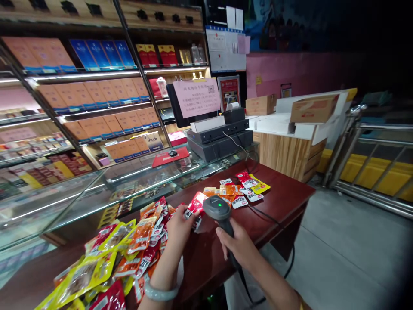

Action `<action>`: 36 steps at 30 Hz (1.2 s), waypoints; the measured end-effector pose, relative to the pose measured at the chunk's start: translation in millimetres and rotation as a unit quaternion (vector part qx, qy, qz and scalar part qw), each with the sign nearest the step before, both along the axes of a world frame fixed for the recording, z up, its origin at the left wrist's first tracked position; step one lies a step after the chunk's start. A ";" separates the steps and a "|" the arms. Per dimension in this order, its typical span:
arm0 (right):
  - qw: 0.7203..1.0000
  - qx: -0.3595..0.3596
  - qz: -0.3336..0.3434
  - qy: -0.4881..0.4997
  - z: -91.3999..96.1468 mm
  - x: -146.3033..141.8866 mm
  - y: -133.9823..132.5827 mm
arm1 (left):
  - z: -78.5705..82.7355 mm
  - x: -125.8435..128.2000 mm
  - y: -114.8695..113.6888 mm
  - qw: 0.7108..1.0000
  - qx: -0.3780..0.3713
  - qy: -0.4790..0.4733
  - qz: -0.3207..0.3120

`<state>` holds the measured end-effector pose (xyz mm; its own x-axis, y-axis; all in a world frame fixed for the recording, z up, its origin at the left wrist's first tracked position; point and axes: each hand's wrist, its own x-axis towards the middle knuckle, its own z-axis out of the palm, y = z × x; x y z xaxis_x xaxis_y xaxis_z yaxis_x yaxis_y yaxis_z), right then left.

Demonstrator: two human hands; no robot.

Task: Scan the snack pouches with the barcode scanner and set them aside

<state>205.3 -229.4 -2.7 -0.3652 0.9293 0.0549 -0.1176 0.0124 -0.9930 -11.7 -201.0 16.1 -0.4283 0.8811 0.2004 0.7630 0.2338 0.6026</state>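
Right now your left hand (179,226) has its fingers pinched on a red packet (198,202), just above the worktop (284,181); your right hand (238,241) is wrapped around the handle of a dark scanner (217,208), its head beside the packet and its green light (220,205) lit; to your left spreads a large heap of packets (142,234), while a smaller group of packets (229,189) lies beyond the scanner, near the worktop's far edge.

Reddish-brown table (287,189): large heap of packets (142,234) left, smaller group (230,190) far side, black cable (267,218) right
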 end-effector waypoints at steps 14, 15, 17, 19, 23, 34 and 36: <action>0.999 -0.021 0.013 -0.023 -15.2 14.3 -7.8 | 16.1 -42.5 -7.6 0.957 0.018 0.246 0.154; 0.999 -0.026 0.008 -0.018 -16.4 17.7 -6.4 | 13.7 -29.2 2.6 0.962 0.008 0.251 0.113; 0.999 -0.034 -0.005 -0.009 -18.6 25.5 -3.3 | 8.5 2.1 24.9 0.967 -0.021 0.251 0.032; 0.999 -0.035 -0.025 -0.006 -21.7 34.2 -0.1 | 3.0 34.7 47.4 0.969 -0.048 0.239 -0.027; 0.997 -0.038 -0.062 0.006 -31.7 51.5 6.5 | -6.9 84.4 87.6 0.967 -0.097 0.229 -0.056; 0.994 -0.046 -0.091 0.027 -40.5 76.7 17.7 | -12.9 99.4 152.3 0.993 -0.067 0.091 -0.032; 0.994 -0.050 -0.091 0.027 -39.6 77.8 17.6 | -3.9 90.2 147.8 0.996 -0.038 0.070 -0.030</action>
<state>283.1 -211.8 -42.3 -0.1894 0.9816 -0.0263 -0.1756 -0.0602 -0.9826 78.6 -53.2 12.1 -0.3478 0.9190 0.1855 0.8519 0.2272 0.4718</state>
